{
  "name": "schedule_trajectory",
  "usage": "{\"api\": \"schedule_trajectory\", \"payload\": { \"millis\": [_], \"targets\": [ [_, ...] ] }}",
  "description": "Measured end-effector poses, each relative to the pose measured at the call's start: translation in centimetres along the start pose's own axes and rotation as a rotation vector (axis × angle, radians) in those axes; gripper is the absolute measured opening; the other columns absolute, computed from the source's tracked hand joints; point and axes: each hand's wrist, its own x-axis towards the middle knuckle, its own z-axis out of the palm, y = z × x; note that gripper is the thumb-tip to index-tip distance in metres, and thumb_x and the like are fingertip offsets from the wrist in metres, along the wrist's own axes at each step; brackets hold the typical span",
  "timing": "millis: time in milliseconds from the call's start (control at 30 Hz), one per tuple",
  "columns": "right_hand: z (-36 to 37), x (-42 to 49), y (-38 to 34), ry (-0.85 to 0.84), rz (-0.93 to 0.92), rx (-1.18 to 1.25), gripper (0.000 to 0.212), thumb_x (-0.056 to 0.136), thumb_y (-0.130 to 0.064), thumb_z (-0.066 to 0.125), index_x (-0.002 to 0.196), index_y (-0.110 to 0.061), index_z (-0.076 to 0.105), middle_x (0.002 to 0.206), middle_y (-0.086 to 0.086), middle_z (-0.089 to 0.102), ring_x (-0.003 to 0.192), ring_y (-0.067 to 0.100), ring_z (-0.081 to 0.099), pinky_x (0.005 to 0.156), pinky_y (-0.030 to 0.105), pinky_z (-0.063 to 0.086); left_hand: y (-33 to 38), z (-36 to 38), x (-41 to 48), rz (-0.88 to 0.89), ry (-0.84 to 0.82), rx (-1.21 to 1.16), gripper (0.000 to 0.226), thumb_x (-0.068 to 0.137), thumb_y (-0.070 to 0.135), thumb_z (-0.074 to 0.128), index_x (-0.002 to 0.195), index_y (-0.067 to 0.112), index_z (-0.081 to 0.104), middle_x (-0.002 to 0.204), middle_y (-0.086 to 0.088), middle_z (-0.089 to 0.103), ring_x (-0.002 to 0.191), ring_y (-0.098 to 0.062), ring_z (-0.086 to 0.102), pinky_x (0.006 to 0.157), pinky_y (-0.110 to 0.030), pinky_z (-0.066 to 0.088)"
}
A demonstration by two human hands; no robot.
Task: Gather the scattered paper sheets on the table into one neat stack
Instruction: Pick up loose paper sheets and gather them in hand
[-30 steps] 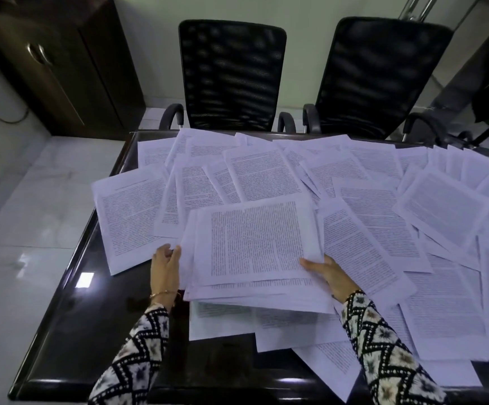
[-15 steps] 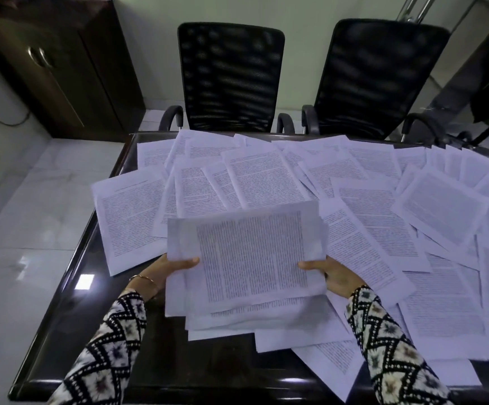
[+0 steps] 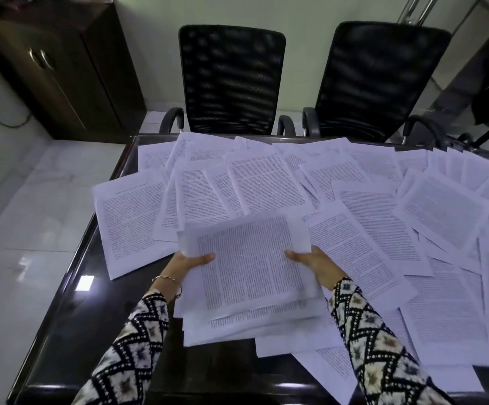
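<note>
The left grip [image 3: 190,263] and right grip [image 3: 314,263] each clasp an uneven, fanned stack [image 3: 249,270] of printed sheets.

Two black mesh-backed chairs [image 3: 231,83], one glossy black table [image 3: 70,331], one dark wooden cabinet [image 3: 70,68] and dozens of printed white paper sheets [image 3: 266,185] are pictured.

White sheets [image 3: 249,264], black table [image 3: 70,331], zigzag sleeves [image 3: 132,355]
Between the fingers [image 3: 205,257] the sheets show dense black print on white; behind the fingers the sleeves are black-and-cream zigzags with dots; beyond them, black mesh chairs [image 3: 231,80].
</note>
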Motion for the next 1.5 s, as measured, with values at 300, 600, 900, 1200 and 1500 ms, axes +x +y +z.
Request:
{"api": "schedule_trajectory", "payload": {
  "millis": [300,600,900,1200,1500],
  "targets": [
    [0.2,0.0,3.1,0.196,0.052,-0.191,0.030,0.094,-0.032,0.062,0.113,-0.009,0.065,0.114,0.005,0.069,0.102,0.019,0.064,0.101,0.034,0.047,-3.8,-0.9,0.1,-0.085,0.326,-0.134,0.031,0.087,-0.001,0.060,0.117,-0.006,0.057,0.104,-0.019,0.063,0.060,-0.018,0.068,0.060,-0.030,0.057],
    [0.6,0.7,3.7,0.204,0.064,-0.142,0.028,0.094,-0.011,0.061,0.121,-0.004,0.061,0.114,0.009,0.068,0.105,0.027,0.064,0.099,0.042,0.050,-3.5,-1.0,-0.1,-0.064,0.214,-0.053,0.037,0.088,0.013,0.064,0.123,0.008,0.054,0.130,-0.020,0.056,0.109,-0.033,0.060,0.101,-0.053,0.043],
    [3.6,0.0,4.5,0.056,0.137,0.345,0.039,0.085,0.005,0.064,0.123,-0.002,0.059,0.112,0.014,0.070,0.091,0.025,0.069,0.068,0.033,0.061,-4.0,0.0,-3.3,-0.182,0.065,-0.562,0.079,0.079,0.074,0.041,0.116,0.007,0.059,0.112,-0.014,0.068,0.110,-0.029,0.061,0.096,-0.044,0.045],
    [2.9,-0.5,2.7,0.004,0.056,0.348,0.043,0.078,-0.037,0.069,0.110,-0.008,0.067,0.105,0.012,0.072,0.085,0.020,0.070,0.070,0.032,0.060,-3.9,0.5,-2.8,-0.117,0.165,-0.333,0.074,0.059,0.001,0.078,0.128,0.002,0.053,0.120,-0.019,0.064,0.106,-0.036,0.063,0.087,-0.050,0.052],
    [5.4,0.8,1.3,-0.124,0.137,-0.973,0.060,0.097,-0.059,0.037,0.071,-0.008,0.056,0.072,0.007,0.052,0.066,0.018,0.051,0.064,0.028,0.037,-5.4,1.6,-2.9,-0.107,0.263,-0.353,0.042,0.076,0.027,0.077,0.113,0.014,0.063,0.109,-0.011,0.070,0.101,-0.031,0.066,0.096,-0.048,0.048]
  ]
}}
